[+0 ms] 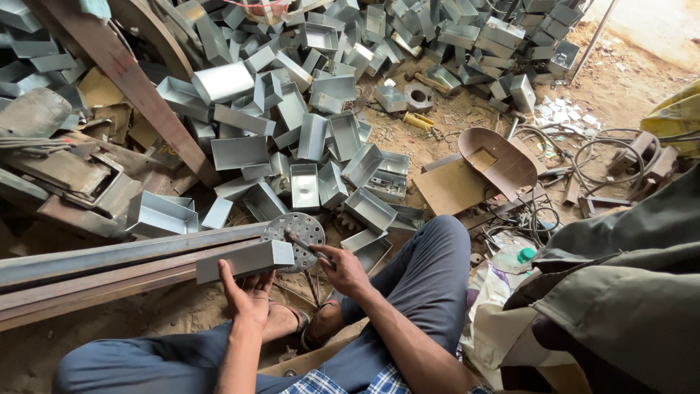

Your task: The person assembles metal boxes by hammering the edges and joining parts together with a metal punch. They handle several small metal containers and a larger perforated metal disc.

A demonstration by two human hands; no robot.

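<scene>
Grey sheet-metal box point(244, 261), long and rectangular, is sitting at centre-left of the frame, resting against the end of rusty steel bars point(109, 266) that are running in from the left edge. Left hand point(248, 295) is cupping the box from below, fingers curled up onto its underside, gripping it. Right hand point(343, 268) is closing around a thin dark tool point(302, 242), tip pointing up-left toward the box's right end; tool kind too small to tell. Just behind the tip, a round perforated metal disc point(295, 232) is lying on the ground. Both sandalled feet point(299, 321) are showing below the hands, between the person's blue-trousered legs point(430, 277). Outward, a big heap of matching open grey boxes point(321, 109) is filling the upper half of the frame. Right of centre, a rusty curved metal pan point(499, 157) is lying on a flat brown sheet. Cables point(605, 157) are coiling at the right on the dirt floor. Olive cloth point(627, 292) is covering the lower right corner.
</scene>
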